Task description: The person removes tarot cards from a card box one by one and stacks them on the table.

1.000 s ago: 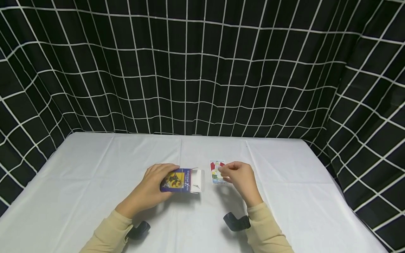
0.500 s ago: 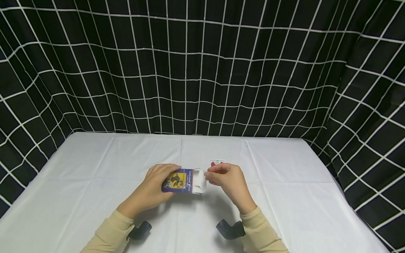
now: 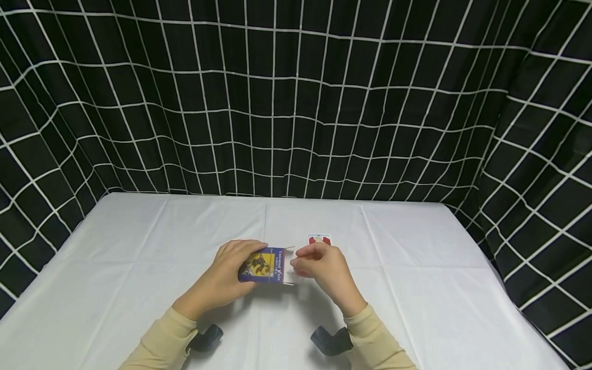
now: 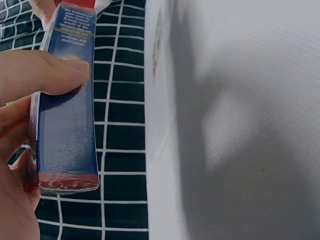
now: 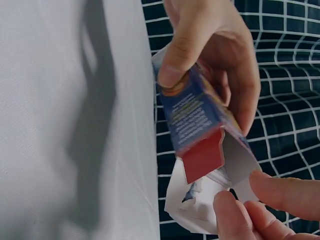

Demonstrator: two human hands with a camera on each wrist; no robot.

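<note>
My left hand (image 3: 233, 272) grips a blue tarot card box (image 3: 261, 266) a little above the white table, its open end facing right. In the left wrist view the thumb (image 4: 65, 74) lies along the narrow side of the box (image 4: 67, 130). At that open end, my right hand (image 3: 326, 271) has thumb and index finger pinching a white end flap (image 5: 240, 165). A red side flap (image 5: 204, 156) sticks out beside it in the right wrist view. Behind the right hand lies a tarot card (image 3: 319, 238), mostly hidden by the fingers.
A white cloth (image 3: 139, 288) covers the table. Black curtains (image 3: 296, 103) with a white grid stand behind it and at both sides. A dark wrist camera (image 3: 208, 337) sits on the left cuff, another wrist camera (image 3: 330, 340) on the right.
My right hand has moved left from over the card to the box's open end. The white end flap, sticking out before, is now bent and mostly out of sight. The left hand barely shifted.
</note>
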